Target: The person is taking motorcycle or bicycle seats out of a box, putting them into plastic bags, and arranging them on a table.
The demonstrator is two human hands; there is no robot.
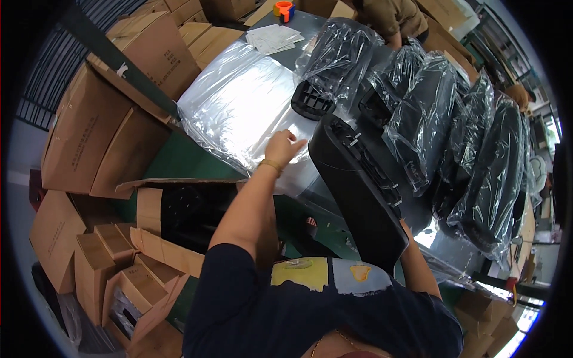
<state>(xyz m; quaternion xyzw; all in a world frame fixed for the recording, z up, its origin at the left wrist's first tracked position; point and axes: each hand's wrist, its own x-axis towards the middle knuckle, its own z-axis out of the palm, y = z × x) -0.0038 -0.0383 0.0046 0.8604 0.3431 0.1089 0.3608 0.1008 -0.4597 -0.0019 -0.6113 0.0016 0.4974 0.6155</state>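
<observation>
Here the left hand (285, 146) reaches far over the surface (179, 161) and its fingers close on the near edge of a stack of clear plastic bags (239, 104), pinching the top sheet, it seems in order to lift one bag free from the others. The bags lie flat and spread out, so that one edge is easy to catch.

The right hand is hidden behind a bare black moulded part (358, 191), so I cannot tell how its fingers are set; only the forearm (418, 268) shows below the part. This part stands tilted, with its lower end near the person's body and its ribbed side turned to the right, probably propped this way so that one end stays open to the bags.

To the right and far side, a row of similar black parts already wrapped in plastic (471, 155) leans one against the other. Another person's arm (394, 24) works at the far end. Open cardboard boxes (101, 137) stand on the left, near the floor
</observation>
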